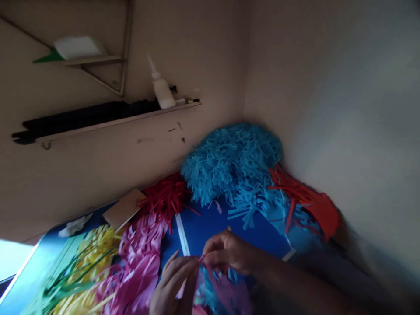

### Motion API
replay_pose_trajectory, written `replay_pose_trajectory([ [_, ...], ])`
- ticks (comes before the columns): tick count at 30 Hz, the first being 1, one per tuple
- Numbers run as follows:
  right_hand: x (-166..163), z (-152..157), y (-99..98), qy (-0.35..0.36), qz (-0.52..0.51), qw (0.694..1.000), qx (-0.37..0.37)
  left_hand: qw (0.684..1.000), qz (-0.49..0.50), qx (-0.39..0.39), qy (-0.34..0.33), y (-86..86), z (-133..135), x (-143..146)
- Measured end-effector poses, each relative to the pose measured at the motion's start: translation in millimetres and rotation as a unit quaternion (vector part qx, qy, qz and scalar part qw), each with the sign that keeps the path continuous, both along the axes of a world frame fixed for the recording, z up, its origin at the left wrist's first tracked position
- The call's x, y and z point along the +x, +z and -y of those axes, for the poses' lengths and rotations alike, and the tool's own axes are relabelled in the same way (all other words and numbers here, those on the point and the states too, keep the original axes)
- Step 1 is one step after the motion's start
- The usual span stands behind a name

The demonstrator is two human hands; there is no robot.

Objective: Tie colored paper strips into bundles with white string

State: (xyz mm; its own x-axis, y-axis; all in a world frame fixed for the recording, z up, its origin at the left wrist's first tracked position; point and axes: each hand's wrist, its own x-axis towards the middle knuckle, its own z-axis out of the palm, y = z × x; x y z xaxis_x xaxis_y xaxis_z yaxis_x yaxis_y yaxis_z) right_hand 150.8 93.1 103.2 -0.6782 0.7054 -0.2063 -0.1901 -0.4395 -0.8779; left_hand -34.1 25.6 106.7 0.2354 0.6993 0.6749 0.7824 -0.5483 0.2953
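My left hand [175, 282] and my right hand [229, 253] meet low in the middle of the view, fingertips almost touching. The right thumb and index finger pinch the end of a pink paper strip [226, 288], which hangs below them, blurred. The left fingers are bent together at the same spot; whatever they grip is too small and blurred to make out. Light-blue paper fringe [210, 293] lies just beneath both hands. To the left of my left hand is a heap of pink paper fringe [141, 267].
Yellow fringe [95, 253], green strips [65, 284], dark red fringe [169, 194] and a brown card [124, 209] lie on the blue table [210, 223]. A large blue fringed heap [236, 162] fills the corner, orange-red fringe [305, 203] beside it. A glue bottle [164, 92] stands on a wall shelf [131, 120].
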Motion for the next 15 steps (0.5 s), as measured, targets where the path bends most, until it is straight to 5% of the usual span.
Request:
replay_pose_trajectory([
  [7, -9.6, 15.9, -15.2, -0.097, -0.074, 0.992, -0.038, 0.979, 0.184, -0.028, 0.078, -3.9, 7.2, 34.4],
  [15, -11.3, 20.1, -19.4, -0.100, -0.043, 0.994, 0.016, 0.973, 0.200, -0.106, 0.049, -27.7, 11.0, 22.3],
])
